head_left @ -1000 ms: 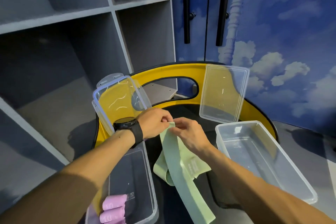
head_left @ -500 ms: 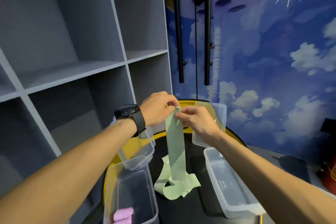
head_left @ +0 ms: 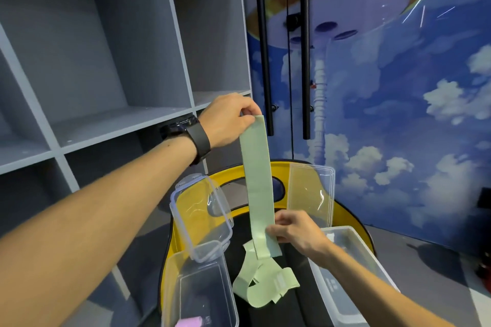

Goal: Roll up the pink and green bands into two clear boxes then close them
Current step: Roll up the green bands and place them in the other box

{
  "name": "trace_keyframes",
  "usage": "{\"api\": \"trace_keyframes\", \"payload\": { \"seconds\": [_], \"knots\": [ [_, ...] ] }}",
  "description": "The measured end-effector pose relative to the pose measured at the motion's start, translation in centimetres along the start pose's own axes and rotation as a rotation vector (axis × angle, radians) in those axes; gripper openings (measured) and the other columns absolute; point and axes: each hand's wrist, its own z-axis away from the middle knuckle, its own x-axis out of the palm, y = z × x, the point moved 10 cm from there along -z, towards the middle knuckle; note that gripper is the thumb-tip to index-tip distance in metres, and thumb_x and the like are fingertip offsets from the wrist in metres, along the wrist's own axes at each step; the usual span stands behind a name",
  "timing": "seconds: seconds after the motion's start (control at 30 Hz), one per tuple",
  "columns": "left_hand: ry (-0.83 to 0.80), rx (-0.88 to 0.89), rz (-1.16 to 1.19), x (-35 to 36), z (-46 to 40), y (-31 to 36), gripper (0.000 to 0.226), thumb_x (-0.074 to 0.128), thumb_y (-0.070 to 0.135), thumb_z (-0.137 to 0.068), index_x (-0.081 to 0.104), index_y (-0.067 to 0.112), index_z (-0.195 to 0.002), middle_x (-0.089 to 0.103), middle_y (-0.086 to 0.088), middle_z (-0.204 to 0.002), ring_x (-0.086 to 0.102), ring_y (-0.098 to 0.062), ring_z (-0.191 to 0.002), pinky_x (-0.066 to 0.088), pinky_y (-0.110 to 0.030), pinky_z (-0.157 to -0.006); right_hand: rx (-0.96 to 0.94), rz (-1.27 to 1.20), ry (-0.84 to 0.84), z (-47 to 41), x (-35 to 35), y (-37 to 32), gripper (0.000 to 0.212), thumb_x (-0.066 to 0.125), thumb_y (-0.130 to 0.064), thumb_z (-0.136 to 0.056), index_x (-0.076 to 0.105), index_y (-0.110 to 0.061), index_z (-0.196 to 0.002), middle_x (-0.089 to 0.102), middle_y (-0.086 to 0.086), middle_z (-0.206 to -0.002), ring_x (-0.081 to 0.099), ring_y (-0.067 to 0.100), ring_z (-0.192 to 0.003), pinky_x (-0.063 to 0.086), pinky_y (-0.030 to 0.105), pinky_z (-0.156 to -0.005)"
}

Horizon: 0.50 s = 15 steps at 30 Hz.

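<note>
Your left hand (head_left: 228, 119), up in the middle of the frame, pinches the top end of the green band (head_left: 259, 180) between thumb and fingers. Your right hand (head_left: 295, 228), lower and to the right, pinches the same band along its right edge, so the strip hangs straight between the two hands. Below the right hand the rest of the band lies in loose folds on the black bench (head_left: 281, 310). The gap between the two boxes holds only those folds.

At lower left, the left clear box (head_left: 199, 292) stands open, with a pink band (head_left: 190, 322) rolled up at its bottom edge; its lid (head_left: 200, 216) leans upright behind it. At lower right, the right clear box (head_left: 345, 273) is open, and its lid (head_left: 310, 191) stands against the bench's yellow rim (head_left: 353, 215). Grey shelves (head_left: 106, 61) fill the left of the frame.
</note>
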Motion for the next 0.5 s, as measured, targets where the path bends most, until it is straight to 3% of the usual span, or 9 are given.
{"api": "trace_keyframes", "payload": {
  "seconds": [0.13,0.5],
  "knots": [
    [-0.023,0.008,-0.015,0.5,0.1,0.1,0.020,0.053,0.017,-0.096,0.068,0.020,-0.109,0.054,0.005,-0.097,0.049,-0.011,-0.088,0.035,-0.022,-0.074,0.019,0.015,-0.009,-0.1,0.5,1.2,0.011,0.065,-0.001,-0.089,0.067,0.003,-0.099,0.072,0.016,-0.104,0.070,0.020,-0.090,0.059,0.024,-0.073],
    [-0.028,0.000,-0.007,0.5,0.0,0.1,0.020,0.052,0.017,-0.097,0.067,0.019,-0.110,0.054,0.004,-0.099,0.049,-0.012,-0.091,0.037,-0.022,-0.074,0.031,0.015,0.004,-0.2,-0.1,1.6,0.009,0.066,-0.005,-0.089,0.066,0.000,-0.096,0.071,0.009,-0.104,0.069,0.018,-0.095,0.058,0.022,-0.072]
  ]
}}
